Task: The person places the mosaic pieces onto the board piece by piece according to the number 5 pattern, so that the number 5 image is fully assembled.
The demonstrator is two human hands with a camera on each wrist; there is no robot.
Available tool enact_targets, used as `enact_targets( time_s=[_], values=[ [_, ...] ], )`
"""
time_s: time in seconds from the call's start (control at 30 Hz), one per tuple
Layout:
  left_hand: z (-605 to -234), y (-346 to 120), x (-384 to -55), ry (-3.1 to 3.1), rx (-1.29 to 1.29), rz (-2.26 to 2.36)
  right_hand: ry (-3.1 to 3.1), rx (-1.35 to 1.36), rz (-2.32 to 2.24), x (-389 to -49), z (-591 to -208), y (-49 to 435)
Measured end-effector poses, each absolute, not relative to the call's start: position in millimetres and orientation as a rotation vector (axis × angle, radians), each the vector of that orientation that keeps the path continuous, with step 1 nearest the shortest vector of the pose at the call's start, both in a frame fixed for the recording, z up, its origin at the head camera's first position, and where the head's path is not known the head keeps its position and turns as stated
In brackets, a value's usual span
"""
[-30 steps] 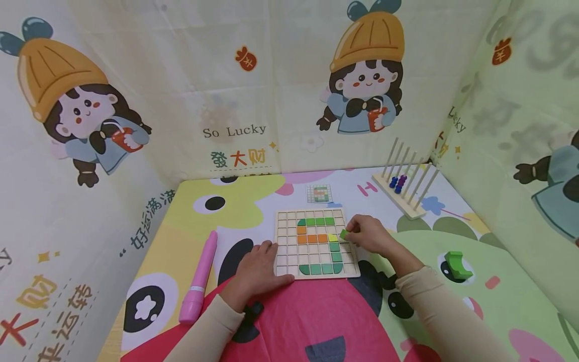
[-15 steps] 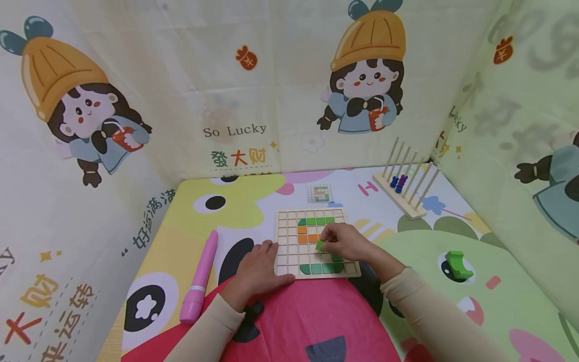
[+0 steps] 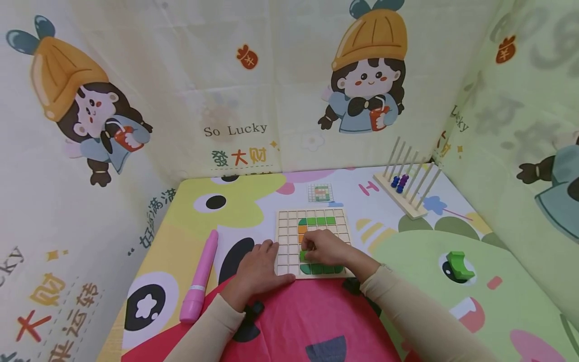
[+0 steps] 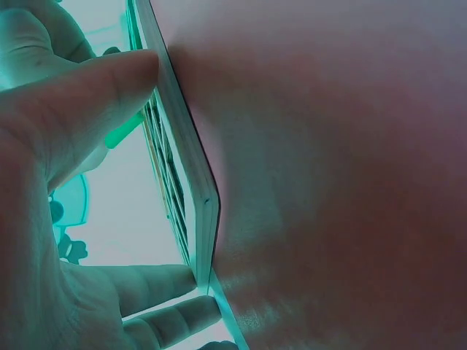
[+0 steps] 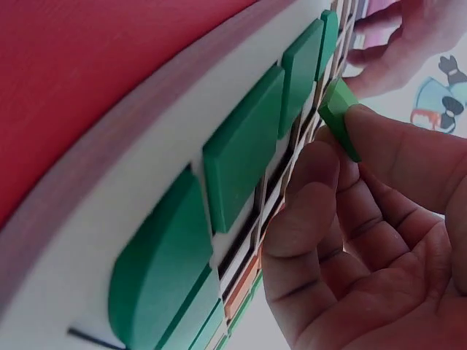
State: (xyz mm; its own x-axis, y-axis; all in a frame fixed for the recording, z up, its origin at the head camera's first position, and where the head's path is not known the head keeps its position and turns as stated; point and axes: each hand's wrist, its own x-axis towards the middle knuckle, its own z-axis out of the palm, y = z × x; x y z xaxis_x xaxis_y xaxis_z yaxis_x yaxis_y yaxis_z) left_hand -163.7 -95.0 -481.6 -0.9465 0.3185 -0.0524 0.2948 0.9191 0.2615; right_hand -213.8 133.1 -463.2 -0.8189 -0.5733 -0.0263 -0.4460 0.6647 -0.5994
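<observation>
A wooden grid board (image 3: 285, 213) lies flat on the table, with green tiles (image 3: 321, 220) along an upper row, orange tiles (image 3: 302, 230) below their left end and dark green tiles (image 5: 244, 149) along the near row. My right hand (image 3: 326, 247) pinches a light green square tile (image 3: 303, 256) between thumb and fingers, tilted, just over the board's lower left cells. It covers the middle of the pattern in the head view. My left hand (image 3: 258, 269) rests at the board's left edge, its thumb (image 4: 109, 80) on the near edge and fingers along the side.
A small pattern card (image 3: 319, 193) lies behind the board. At the back right stands a wooden peg rack (image 3: 402, 196) with blue and purple beads. A green arched block (image 3: 459, 265) sits at the right, and a pink pen-shaped stick (image 3: 199, 276) at the left.
My right hand has carried the light green tile leftward and nearer, from the board's right edge to its lower left cells. My left hand stays in place.
</observation>
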Motion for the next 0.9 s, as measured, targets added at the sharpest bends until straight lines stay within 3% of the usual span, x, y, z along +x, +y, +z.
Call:
enact_targets(
  time_s=[0.9],
  values=[
    [-481.6, -94.4, -163.2, 2.986, 0.476, 0.383, 2.744, -0.74, -0.661, -209.9, -470.1, 118.5]
  ],
)
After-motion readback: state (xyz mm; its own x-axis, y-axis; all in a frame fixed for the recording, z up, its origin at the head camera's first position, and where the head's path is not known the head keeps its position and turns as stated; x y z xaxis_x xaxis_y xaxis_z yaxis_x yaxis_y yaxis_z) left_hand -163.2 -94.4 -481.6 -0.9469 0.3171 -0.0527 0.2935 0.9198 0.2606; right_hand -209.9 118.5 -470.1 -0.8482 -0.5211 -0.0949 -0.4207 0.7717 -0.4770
